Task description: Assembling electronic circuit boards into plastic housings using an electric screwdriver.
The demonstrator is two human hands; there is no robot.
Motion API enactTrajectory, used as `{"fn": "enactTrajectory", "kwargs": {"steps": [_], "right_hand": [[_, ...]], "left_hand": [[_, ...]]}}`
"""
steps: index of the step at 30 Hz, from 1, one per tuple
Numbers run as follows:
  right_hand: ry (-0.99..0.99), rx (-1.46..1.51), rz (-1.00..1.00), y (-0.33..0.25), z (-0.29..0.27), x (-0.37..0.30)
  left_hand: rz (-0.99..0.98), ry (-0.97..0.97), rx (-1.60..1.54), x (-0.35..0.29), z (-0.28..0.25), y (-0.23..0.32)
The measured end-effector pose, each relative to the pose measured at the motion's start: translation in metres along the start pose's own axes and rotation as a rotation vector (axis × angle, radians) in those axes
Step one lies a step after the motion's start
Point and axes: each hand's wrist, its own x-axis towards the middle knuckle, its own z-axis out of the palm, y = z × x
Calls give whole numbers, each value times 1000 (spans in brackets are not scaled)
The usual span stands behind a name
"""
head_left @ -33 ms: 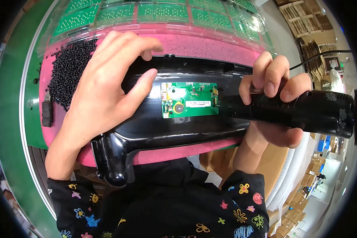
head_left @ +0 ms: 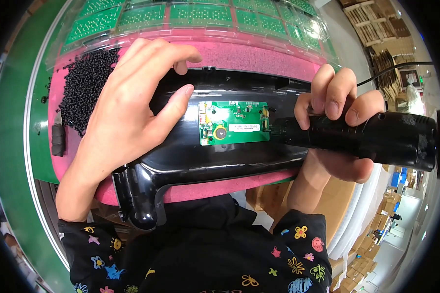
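Right hand [head_left: 335, 105] grasps tool [head_left: 396, 139] | left hand [head_left: 127, 107] unclenched over black housing [head_left: 230, 158] | step: tool at green board [head_left: 230, 115], right edge, contact unclear | next: needs steady aim

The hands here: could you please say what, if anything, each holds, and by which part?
The right hand grips a black cylindrical tool by the half of its body nearer the circuit board; the left hand grips nothing visible.
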Motion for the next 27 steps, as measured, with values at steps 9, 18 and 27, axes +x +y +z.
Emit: {"fn": "enactTrajectory", "kwargs": {"steps": [9, 18, 27], "right_hand": [[-41, -58, -5, -1, -3, -2], [171, -192, -105, 8, -4, -8], [50, -77, -19, 2, -1, -2]], "left_hand": [[-9, -13, 7, 0, 3, 0], [-11, -18, 16, -2, 0, 1], [-27, -31, 7, -2, 1, 2]]}}
